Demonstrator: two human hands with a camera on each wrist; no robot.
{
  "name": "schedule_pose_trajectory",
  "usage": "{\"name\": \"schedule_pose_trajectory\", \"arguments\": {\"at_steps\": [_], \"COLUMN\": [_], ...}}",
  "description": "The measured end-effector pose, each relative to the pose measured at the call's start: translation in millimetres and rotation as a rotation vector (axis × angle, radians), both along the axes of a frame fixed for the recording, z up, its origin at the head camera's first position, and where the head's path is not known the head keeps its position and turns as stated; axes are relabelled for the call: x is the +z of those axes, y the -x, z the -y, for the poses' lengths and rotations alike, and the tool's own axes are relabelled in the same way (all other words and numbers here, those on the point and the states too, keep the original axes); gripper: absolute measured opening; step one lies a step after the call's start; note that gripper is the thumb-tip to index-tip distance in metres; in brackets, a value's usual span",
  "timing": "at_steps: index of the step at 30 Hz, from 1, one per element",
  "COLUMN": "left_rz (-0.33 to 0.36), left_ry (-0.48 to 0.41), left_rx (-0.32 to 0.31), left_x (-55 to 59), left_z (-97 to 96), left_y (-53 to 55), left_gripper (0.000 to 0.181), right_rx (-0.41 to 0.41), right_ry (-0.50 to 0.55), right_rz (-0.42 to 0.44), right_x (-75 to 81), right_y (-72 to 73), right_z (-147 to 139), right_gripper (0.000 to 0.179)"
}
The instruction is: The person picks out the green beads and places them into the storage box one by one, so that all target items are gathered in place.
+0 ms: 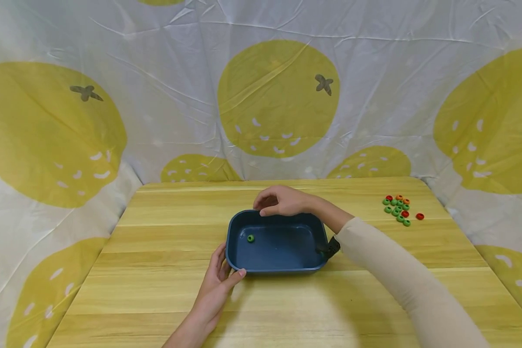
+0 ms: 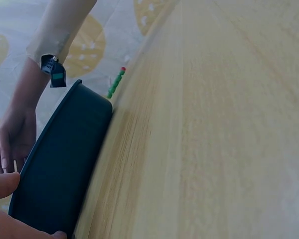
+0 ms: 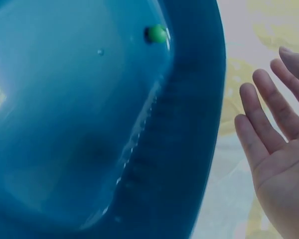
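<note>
A dark blue rectangular plastic tub [image 1: 278, 268] stands on the wooden table. My left hand [image 1: 217, 285] holds its near left corner, thumb at the rim and fingers along the outer side wall. In the left wrist view, the thumb and fingers of that hand [image 2: 12, 221] sit at the tub's end [image 2: 60, 159]. One green bead [image 1: 250, 238] with a dark hole lies inside, toward the left; it also shows as a green bead [image 3: 158, 34] in the right wrist view. Over the far rim hovers my right hand [image 1: 284, 200], its fingers loosely bent and holding nothing.
A loose group of green beads [image 1: 396, 212], with several red beads [image 1: 420, 216] and orange beads [image 1: 399, 197], lies at the table's far right. A black wrist camera [image 1: 332, 247] overlaps the tub's right end. A lemon-print curtain [image 1: 278, 96] hangs behind the wooden table [image 1: 165, 251].
</note>
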State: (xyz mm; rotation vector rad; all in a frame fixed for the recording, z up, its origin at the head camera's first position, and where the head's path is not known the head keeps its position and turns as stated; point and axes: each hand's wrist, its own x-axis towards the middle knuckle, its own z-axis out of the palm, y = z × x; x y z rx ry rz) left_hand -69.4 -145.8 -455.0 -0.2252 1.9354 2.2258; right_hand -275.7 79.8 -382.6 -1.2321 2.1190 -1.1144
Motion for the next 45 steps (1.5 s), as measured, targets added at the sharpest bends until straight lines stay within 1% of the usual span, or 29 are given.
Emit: {"name": "schedule_pose_trajectory", "arguments": {"at_steps": [7,15,21,27,31,35,45], "left_rz": [0.008,-0.002,-0.005,-0.004,0.0,-0.001,-0.005], "left_ry": [0.01,0.007,-0.004,-0.003,-0.004,-0.014,-0.017], "left_rx": [0.02,0.022,0.019,0.015,0.016,0.016,0.016], "left_x": [-0.2,-0.2,-2.5,-2.4,-1.7,-1.3,-0.3], "left_z": [-1.4,-2.1,-1.3,-1.0,-0.9,-0.9,-0.5], "left_y": [-0.8,0.2,1.1,1.1,0.7,0.5,-0.2], "left_gripper": [0.088,0.087,0.088,0.087,0.087,0.088,0.09], "right_rx": [-0.038,-0.087,-0.116,-0.173,-0.198,-0.228,-0.301], "right_ry": [-0.009,-0.03,-0.02,-0.03,-0.04,-0.051,-0.075], "right_rz": [0.009,0.014,0.019,0.04,0.046,0.046,0.008], "right_x": [6.1,12.0,14.9,21.3,22.2,22.0,25.9], "right_y": [-4.0,-4.0,-3.7,-7.1,-7.1,-7.6,-13.0], "right_z": [-16.0,-43.3,-66.4,-85.4,-97.7,-111.1,-140.0], "right_gripper": [0.027,0.026,0.027,0.028,0.029,0.03,0.031]}}
